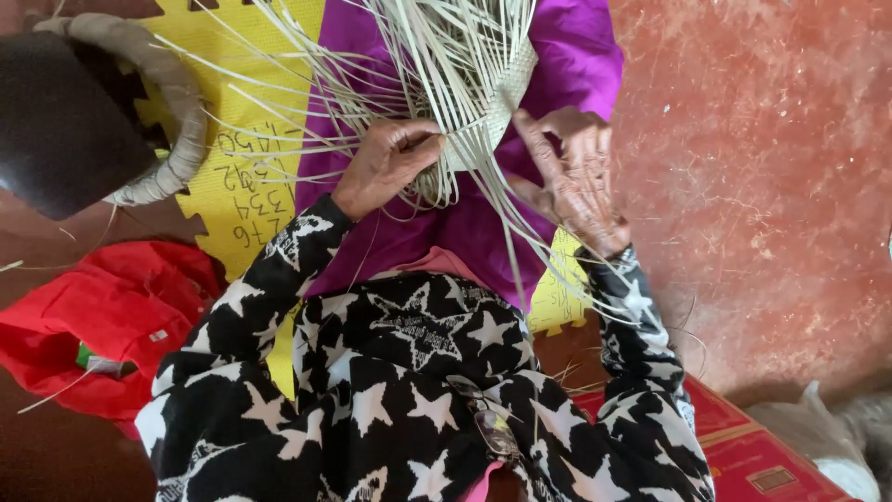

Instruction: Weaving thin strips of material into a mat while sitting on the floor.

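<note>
Pale straw-coloured strips [437, 56] fan out across the upper middle of the frame, and only a small patch of them is plaited so far: a tight woven panel [497, 102] sits just right of centre, near the top, resting over the purple cloth [576, 56] on the person's lap. Most of the strips are loose, spraying up and to the left and trailing down toward the lower right, so by the look of it much more is left to weave than is done.

The left hand [386, 163], at centre, is curled closed, pinching a bundle of strips at the lower edge of the woven panel. The right hand [571, 177], just right of it, is spread with fingers apart, some strips running across its palm side; whether it grips any I cannot tell.

Under the cloth lies a yellow foam mat [246, 186]. A dark round basket with a wrapped rim [177, 121] sits at upper left, a red bag [102, 316] at lower left, and reddish floor [762, 186] fills the right.
</note>
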